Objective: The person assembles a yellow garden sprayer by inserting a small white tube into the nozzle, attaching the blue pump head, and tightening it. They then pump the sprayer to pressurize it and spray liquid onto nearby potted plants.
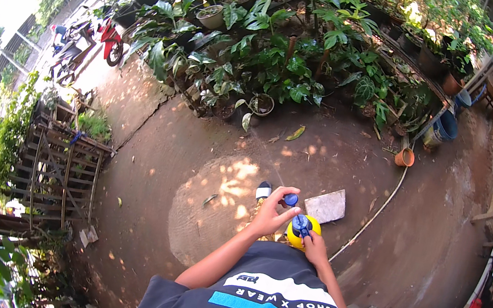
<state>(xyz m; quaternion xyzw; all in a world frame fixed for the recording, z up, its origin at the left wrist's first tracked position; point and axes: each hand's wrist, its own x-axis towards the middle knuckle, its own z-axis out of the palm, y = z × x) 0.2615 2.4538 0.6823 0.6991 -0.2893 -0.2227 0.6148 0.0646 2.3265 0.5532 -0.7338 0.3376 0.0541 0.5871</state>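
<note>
Dirt yard w/ potted plants behind, we've got left hand pinching a blue cap, right hand wrapped round the yellow sprayer bottle.

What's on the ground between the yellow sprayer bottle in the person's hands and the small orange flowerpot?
In the head view, a flat grey stone slab and a pale hose lie between the yellow sprayer bottle and the orange flowerpot; otherwise dirt.

I see bright daylight, blown out far up-left of my hands; dappled sun patches lie just left of them, and fisheye bending blackens the rim.
</note>
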